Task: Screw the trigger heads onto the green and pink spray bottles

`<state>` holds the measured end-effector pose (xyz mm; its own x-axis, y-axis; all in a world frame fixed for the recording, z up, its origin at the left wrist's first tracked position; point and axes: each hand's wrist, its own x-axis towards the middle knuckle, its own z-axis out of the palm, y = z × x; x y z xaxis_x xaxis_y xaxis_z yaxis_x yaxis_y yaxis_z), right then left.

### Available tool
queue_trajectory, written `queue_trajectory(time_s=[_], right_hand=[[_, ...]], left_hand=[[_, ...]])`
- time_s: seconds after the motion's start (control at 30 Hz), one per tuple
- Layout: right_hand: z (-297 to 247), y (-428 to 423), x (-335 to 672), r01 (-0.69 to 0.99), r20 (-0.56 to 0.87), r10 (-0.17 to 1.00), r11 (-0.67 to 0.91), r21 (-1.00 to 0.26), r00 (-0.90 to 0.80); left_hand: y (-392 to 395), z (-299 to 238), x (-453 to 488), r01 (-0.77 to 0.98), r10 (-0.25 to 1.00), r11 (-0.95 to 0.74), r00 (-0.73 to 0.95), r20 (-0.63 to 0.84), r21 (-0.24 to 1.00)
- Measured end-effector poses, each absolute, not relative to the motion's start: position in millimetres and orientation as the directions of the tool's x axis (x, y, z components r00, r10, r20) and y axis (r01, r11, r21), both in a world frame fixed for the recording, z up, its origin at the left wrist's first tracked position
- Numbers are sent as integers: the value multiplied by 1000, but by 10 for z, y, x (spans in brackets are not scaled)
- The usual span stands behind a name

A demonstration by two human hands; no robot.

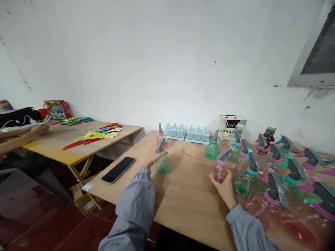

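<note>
My left hand (154, 158) is closed around a green spray bottle (162, 164) with a grey trigger head, held just above the wooden table (183, 198). A pink spray bottle (160, 136) stands right behind it. My right hand (224, 184) grips a pink spray bottle (219, 169) with a grey and pink head, at the left edge of a crowd of several green and pink spray bottles (274, 174) covering the table's right side. Both arms wear grey sleeves.
A black phone (118, 169) lies near the table's left edge. Light blue ice-pop moulds (187, 133) and a small printed bag (229, 129) stand by the wall. Another person's hand (39, 129) rests on a second table (78, 143) with coloured plastic pieces at the left.
</note>
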<state>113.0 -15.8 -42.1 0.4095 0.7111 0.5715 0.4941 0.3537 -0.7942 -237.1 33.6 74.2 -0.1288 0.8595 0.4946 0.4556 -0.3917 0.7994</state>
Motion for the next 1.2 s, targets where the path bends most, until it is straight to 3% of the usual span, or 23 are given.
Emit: queue_trajectory(time_s=[0.17,0.3,0.4,0.5,0.63,0.77,0.93,1.1,1.2], right_hand=[[-418,-148,1120,468,567,715,369,-803,409],[-425,-142,1098,464,587,707,398,-792,395],[-419,-151,1086,474,603,702,413,-778,378],[-422,-154,1086,496,605,709,403,-769,362],[-448,-137,1094,504,607,719,406,-762,339],[-473,-125,1090,504,622,706,423,-753,339],[-471,-146,1083,496,627,702,434,-752,338],[-412,-221,1061,532,652,696,445,-720,301],[-348,-305,1035,549,709,650,499,-670,275]], left_hand=[[-123,704,-1938,184,897,-441,129,423,878],[-264,693,-1665,-112,903,-400,118,412,910],[-306,711,-1575,-198,905,-380,120,407,904],[-338,741,-1551,-244,897,-372,155,415,895],[-368,761,-1534,-270,935,-327,49,352,906],[-431,790,-1504,-206,914,-338,162,372,919],[-515,869,-1469,-233,893,-397,123,432,888],[-582,893,-1485,-212,878,-343,273,392,915],[-566,862,-1464,-217,894,-350,213,394,911]])
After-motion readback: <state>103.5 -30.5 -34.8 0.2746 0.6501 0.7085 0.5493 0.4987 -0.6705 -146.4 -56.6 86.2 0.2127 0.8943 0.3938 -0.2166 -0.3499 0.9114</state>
